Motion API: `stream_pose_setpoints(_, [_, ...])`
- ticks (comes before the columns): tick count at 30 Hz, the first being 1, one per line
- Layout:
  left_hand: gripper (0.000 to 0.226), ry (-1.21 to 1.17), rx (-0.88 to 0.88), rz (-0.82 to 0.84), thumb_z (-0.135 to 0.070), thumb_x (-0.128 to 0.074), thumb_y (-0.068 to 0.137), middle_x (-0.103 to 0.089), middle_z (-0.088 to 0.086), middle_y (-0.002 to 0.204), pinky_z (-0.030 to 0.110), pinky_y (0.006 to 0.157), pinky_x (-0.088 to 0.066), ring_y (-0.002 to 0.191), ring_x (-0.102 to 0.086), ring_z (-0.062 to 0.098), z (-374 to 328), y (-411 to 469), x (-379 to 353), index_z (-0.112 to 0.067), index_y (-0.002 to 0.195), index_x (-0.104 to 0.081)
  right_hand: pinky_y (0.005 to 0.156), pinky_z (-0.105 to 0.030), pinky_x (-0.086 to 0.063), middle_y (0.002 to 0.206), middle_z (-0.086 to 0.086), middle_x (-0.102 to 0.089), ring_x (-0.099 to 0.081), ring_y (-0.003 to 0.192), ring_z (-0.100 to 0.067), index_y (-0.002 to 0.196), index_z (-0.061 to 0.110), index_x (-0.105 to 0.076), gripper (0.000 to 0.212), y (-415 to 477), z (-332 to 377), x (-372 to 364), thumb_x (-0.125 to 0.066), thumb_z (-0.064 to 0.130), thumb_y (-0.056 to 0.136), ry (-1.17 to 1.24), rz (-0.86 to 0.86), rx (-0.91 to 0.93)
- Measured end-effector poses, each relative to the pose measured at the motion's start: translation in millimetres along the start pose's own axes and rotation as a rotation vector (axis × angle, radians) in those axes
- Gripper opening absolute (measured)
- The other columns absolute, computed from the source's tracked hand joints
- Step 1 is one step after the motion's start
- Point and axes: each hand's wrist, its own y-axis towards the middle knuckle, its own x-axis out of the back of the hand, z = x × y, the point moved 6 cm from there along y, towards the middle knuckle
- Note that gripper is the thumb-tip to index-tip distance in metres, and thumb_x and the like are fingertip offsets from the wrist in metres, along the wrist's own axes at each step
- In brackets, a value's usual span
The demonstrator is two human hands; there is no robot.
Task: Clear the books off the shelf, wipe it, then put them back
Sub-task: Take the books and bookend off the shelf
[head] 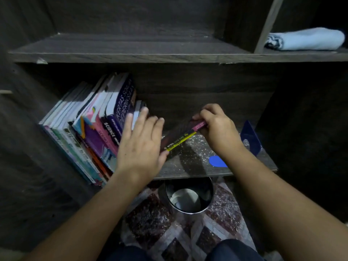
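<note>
A row of several books (pixel 88 129) leans to the left on the lower shelf (pixel 190 164) of a dark wooden bookcase. My left hand (pixel 141 142) lies flat with straight fingers against the rightmost books of that row. One thin dark book (pixel 180 137) with a yellow and pink spine tilts across the middle of the shelf. My right hand (pixel 216 125) pinches its upper right end. The shelf board under the book is speckled with pale dust.
A blue bookend (pixel 251 137) stands at the shelf's right end, with a blue oval patch (pixel 216 161) in front of it. A round metal bin (pixel 188 196) sits on the patterned floor below. A folded light cloth (pixel 305 39) lies on the upper right shelf.
</note>
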Motion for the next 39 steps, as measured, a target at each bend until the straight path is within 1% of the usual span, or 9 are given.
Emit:
stream_pose_setpoints(2, [0.079, -0.104, -0.041, 0.05, -0.047, -0.076, 0.074, -0.057, 0.006, 0.128, 0.044, 0.113, -0.026, 0.131, -0.044, 0.026, -14.4, 2.8, -8.2, -0.012, 0.139, -0.046, 0.076, -0.043, -0.054, 0.109, 0.002, -0.057, -0.064, 0.088, -0.023, 0.095, 0.021, -0.067, 0.03, -13.1, -6.2, 12.0, -0.076, 0.004, 0.072, 0.1, -0.007, -0.055])
stream_pose_setpoints(5, [0.054, -0.187, -0.008, 0.143, -0.042, -0.08, 0.072, -0.064, 0.001, 0.103, 0.037, 0.085, -0.048, 0.097, -0.063, 0.027, -27.3, 6.7, -8.8, -0.02, 0.115, -0.056, 0.076, -0.041, -0.052, 0.096, 0.003, -0.061, -0.063, 0.085, -0.021, 0.092, 0.022, -0.069, 0.029, -32.7, -8.3, 29.3, -0.079, 0.008, 0.07, 0.128, 0.024, -0.102])
stream_pose_setpoints(9, [0.035, -0.222, -0.077, 0.278, -0.039, -0.066, 0.087, -0.063, 0.005, 0.11, 0.037, 0.081, -0.05, 0.101, -0.063, 0.031, -47.3, 10.1, -9.6, -0.018, 0.112, -0.053, 0.074, -0.036, -0.047, 0.096, 0.001, -0.064, -0.059, 0.095, -0.027, 0.094, 0.023, -0.061, 0.026, -59.9, -12.7, 41.8, -0.075, 0.035, 0.076, -0.289, 0.182, -0.195])
stream_pose_setpoints(13, [0.023, -0.196, -0.234, 0.317, -0.035, -0.063, 0.09, -0.065, 0.008, 0.107, 0.037, 0.079, -0.05, 0.102, -0.062, 0.033, -85.2, 11.5, 4.4, -0.019, 0.105, -0.055, 0.075, -0.036, -0.042, 0.094, -0.001, -0.066, -0.058, 0.094, -0.029, 0.094, 0.022, -0.065, 0.023, -87.0, 5.2, 49.6, -0.073, 0.027, 0.073, -0.598, 0.116, -0.087])
stream_pose_setpoints(16, [0.018, -0.204, -0.371, 0.281, -0.032, -0.06, 0.089, -0.065, 0.006, 0.108, 0.036, 0.08, -0.047, 0.103, -0.061, 0.033, -123.8, 9.2, 22.1, -0.022, 0.103, -0.055, 0.065, -0.033, -0.037, 0.104, -0.004, -0.064, -0.061, 0.098, -0.028, 0.108, 0.018, -0.059, 0.02, -110.0, -11.7, 53.8, -0.059, 0.018, 0.088, -0.53, 0.219, -0.171])
stream_pose_setpoints(22, [0.035, -0.125, -0.536, 0.265, -0.051, -0.058, 0.089, -0.065, 0.004, 0.112, 0.034, 0.079, -0.044, 0.106, -0.061, 0.03, -203.9, -4.1, 35.8, -0.024, 0.11, -0.053, 0.066, -0.032, -0.036, 0.101, -0.007, -0.065, -0.062, 0.094, -0.033, 0.112, 0.025, -0.06, 0.026, -182.1, -72.6, 89.9, -0.062, 0.031, 0.087, -0.405, 0.385, -0.385])
stream_pose_setpoints(33, [0.021, -0.264, -0.857, 0.545, -0.025, -0.064, 0.089, -0.061, -0.002, 0.107, 0.032, 0.082, -0.031, 0.103, -0.058, 0.022, -412.7, -83.7, 5.9, -0.022, 0.107, -0.053, 0.058, -0.029, -0.043, 0.077, -0.006, -0.057, -0.057, 0.07, -0.024, 0.08, 0.014, -0.057, 0.008, -356.8, -187.9, 125.9, -0.057, 0.021, 0.084, -0.117, 0.724, -0.862])
stream_pose_setpoints(35, [0.024, -0.211, -0.919, 0.617, -0.016, -0.065, 0.088, -0.06, 0.001, 0.111, 0.031, 0.078, -0.029, 0.106, -0.057, 0.023, -441.9, -100.8, -5.1, -0.019, 0.109, -0.054, 0.054, -0.029, -0.041, 0.073, -0.004, -0.055, -0.053, 0.064, -0.02, 0.07, 0.019, -0.049, 0.02, -390.9, -206.4, 118.0, -0.058, 0.023, 0.087, -0.096, 0.744, -0.914])
stream_pose_setpoints(39, [0.028, -0.219, -1.142, 0.495, -0.018, -0.071, 0.081, -0.057, 0.004, 0.108, 0.034, 0.078, -0.036, 0.102, -0.054, 0.025, -483.3, -117.3, -12.6, -0.015, 0.105, -0.057, 0.062, -0.03, -0.044, 0.099, -0.006, -0.066, -0.06, 0.082, -0.026, 0.109, 0.023, -0.064, 0.02, -448.7, -237.2, 90.6, -0.057, 0.029, 0.091, -0.192, 0.74, -0.954])
